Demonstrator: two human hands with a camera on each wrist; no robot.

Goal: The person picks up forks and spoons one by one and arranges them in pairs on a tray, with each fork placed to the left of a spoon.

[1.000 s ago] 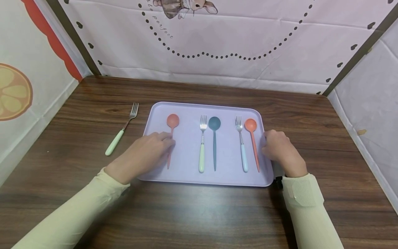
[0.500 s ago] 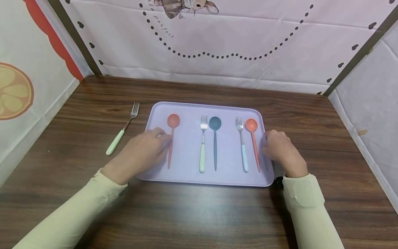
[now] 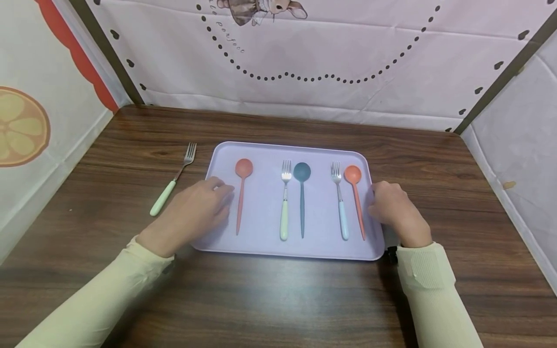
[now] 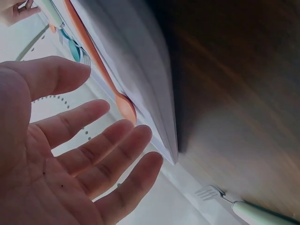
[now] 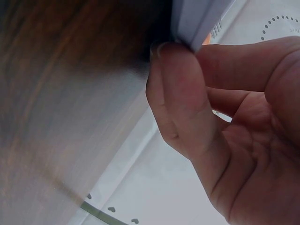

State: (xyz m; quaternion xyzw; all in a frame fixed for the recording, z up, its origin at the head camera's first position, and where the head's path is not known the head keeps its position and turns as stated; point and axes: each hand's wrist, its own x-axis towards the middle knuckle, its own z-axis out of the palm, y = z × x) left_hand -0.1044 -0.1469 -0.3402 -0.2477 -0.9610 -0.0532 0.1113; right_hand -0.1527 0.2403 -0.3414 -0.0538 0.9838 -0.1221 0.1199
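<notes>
A pale lilac tray (image 3: 261,245) lies on the table with cutlery laid in a row. My left hand (image 3: 191,212) hovers over the tray's left side, its fingers spread and holding nothing in the left wrist view. Just right of its fingertips lies a coral-red spoon (image 3: 243,169). Further right on the tray are a fork with a pale green handle (image 3: 284,220), a dark teal spoon (image 3: 302,172), a fork with a light blue handle (image 3: 343,220) and an orange spoon (image 3: 353,175). My right hand (image 3: 396,210) pinches the tray's right rim between thumb and fingers.
Left of the tray, on the dark wood table (image 3: 278,299), lies another green-handled fork (image 3: 163,197), slanting away. Printed white cloth (image 3: 330,53) walls in the table at the back and both sides.
My left hand has drawn left, away from the coral-red spoon's handle that its fingers overlapped. The cutlery lies as before, and my right hand stays at the tray's rim.
</notes>
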